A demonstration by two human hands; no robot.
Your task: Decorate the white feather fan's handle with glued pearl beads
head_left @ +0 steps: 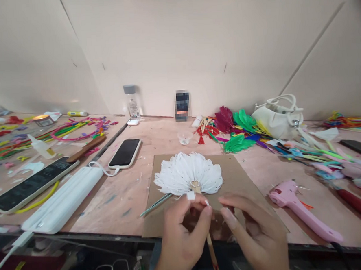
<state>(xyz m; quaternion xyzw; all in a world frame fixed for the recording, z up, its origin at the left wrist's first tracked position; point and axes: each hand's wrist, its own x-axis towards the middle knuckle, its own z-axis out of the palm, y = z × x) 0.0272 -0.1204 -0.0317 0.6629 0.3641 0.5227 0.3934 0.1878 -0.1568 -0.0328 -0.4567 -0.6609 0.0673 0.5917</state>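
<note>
A white feather fan [185,171] lies spread on a brown cardboard sheet [241,176]. A pearly heart-shaped ornament [195,184] sits where its feathers meet. Below my hands shows a wooden handle [212,253]; its middle stretch is hidden. My left hand [186,226], with a white wrap on one finger, pinches a tiny white piece [207,202] between thumb and forefinger, just in front of the fan. Close by on the right, my right hand [255,228] is curved, its thumb and forefinger apart with nothing visible between them. Metal tweezers [156,204] rest left of the fan.
A pink glue gun [304,211] lies at the right. Coloured feathers [239,127], a white bag [279,118] and a small clear cup [185,139] stand farther back. At left are a phone [125,153], a white power bank [63,199] and a bottle [132,103].
</note>
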